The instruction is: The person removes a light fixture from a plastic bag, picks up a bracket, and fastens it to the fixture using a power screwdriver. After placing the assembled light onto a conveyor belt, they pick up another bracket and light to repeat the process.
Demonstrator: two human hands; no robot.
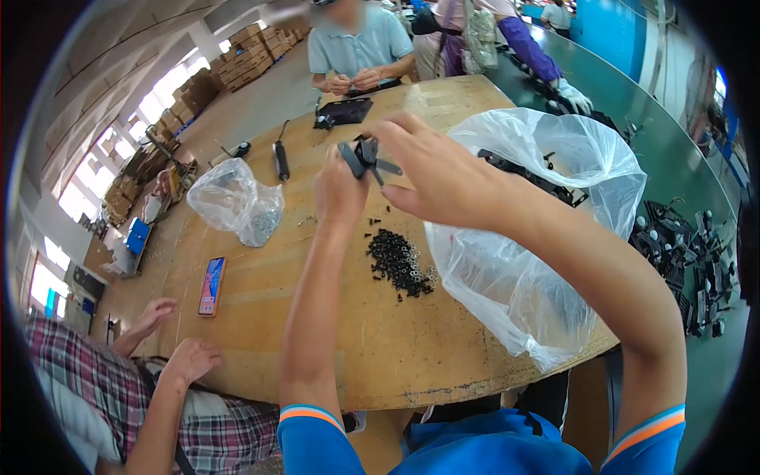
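A small black bracket-like part (366, 155) is held up over the wooden table. My left hand (340, 188) is closed round its left side. My right hand (431, 170) reaches over from the right, its thumb and fingers spread around the part; fingertips seem to touch its top. Below the hands lies a pile of black screws (396, 257), with silver nuts or washers (415, 261) along its right side. To the right, a large clear plastic bag (507, 269) lies open with black parts (546, 178) in it.
A smaller clear bag (237, 202) of metal pieces, a screwdriver (281, 161) and a phone (211, 286) lie on the wooden table (317, 364) at left. A seated person's hands are beside the phone. Another person works opposite. Black assemblies (689, 261) cover the green bench.
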